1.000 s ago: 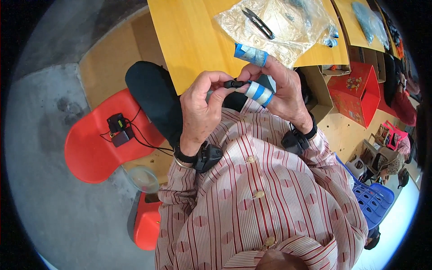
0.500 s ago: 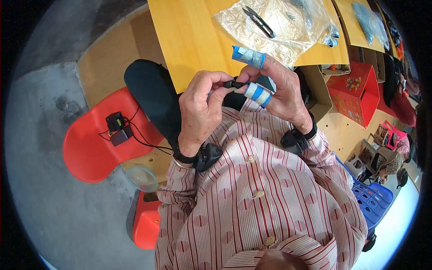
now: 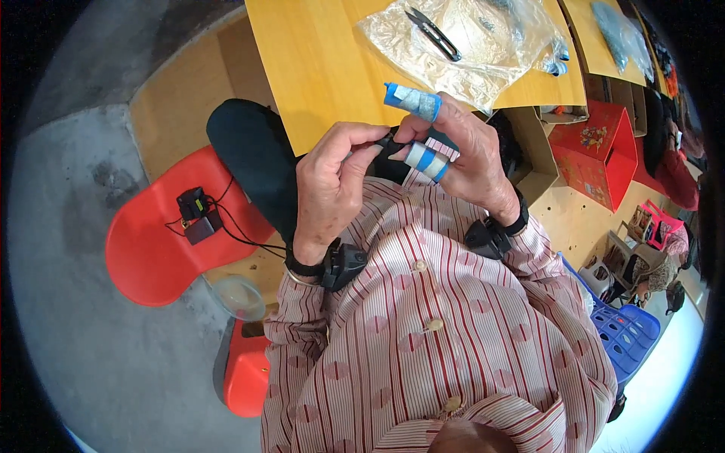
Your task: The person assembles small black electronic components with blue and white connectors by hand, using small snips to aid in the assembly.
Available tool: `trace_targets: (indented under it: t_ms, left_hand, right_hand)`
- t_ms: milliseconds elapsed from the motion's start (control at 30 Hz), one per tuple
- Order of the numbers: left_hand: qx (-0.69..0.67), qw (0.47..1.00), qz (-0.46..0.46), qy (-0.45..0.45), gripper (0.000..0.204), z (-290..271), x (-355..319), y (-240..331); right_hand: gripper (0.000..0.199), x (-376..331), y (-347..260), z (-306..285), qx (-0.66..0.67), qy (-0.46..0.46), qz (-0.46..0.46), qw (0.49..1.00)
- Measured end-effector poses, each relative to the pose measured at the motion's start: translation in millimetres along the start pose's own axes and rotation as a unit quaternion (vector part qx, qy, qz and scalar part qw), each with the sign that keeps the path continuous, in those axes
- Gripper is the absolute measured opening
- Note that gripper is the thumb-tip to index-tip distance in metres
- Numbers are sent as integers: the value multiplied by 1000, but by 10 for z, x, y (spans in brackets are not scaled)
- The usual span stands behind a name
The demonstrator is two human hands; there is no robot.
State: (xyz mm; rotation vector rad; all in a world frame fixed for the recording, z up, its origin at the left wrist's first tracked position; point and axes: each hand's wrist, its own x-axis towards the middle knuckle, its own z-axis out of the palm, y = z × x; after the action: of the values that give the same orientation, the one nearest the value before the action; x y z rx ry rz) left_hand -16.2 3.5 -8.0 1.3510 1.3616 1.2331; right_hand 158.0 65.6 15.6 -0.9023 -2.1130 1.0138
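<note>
The yellow wooden table point(image 3: 325, 68) fills the picture from eleven to one o'clock. On it, toward one o'clock, lies a crinkled clear plastic bag point(image 3: 468, 45) with a pair of black thread snips point(image 3: 432, 34) on top. At nine o'clock a red plastic chair point(image 3: 151, 249) stands on the grey floor, with a small black device point(image 3: 195, 214) and its wire on the seat. A red box point(image 3: 596, 143) sits at three o'clock, beside an open cardboard box point(image 3: 540, 155), and a blue crate point(image 3: 625, 336) lies at four o'clock.

Both forearms, in a red-striped shirt point(image 3: 423, 340), rise from the lower edge and meet near the middle, just under the table's near edge. Each wrist wears a black strap-on device.

The left hand point(image 3: 332, 185) is curled with its back to the camera, thumb and fingertips pressed together in a pinch on a small black object point(image 3: 389, 142). The right hand point(image 3: 472, 162) faces it from two o'clock, touching the same black object; its fingers are bent, two of them wrapped in blue-and-white tape point(image 3: 424, 160), one taped fingertip pointing up toward twelve. The black object sits between the two hands at centre; what it is cannot be told, nor how firmly the right hand grips it.
</note>
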Motion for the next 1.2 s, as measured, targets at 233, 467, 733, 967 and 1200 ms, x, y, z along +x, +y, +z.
trace_targets:
  t_ms: [233,467,733,967,1200]
  left_hand:
    - [-216,965,-147,28,12,65,-24,13]
    - [-375,907,-188,36,9,113,-25,-18]
    - [-344,920,-186,29,12,131,-17,25]
    - [-274,942,-191,17,20,124,-15,66]
    - [-255,945,-203,13,24,88,-36,32]
  right_hand:
    - [38,8,19,23,-31,5,-81,996]
    - [48,-11,53,49,-109,-17,-140,984]
    - [57,-18,36,69,-100,-16,-141,985]
    - [55,-44,102,87,-135,0,-118,984]
    - [49,-24,118,93,-122,5,-54,991]
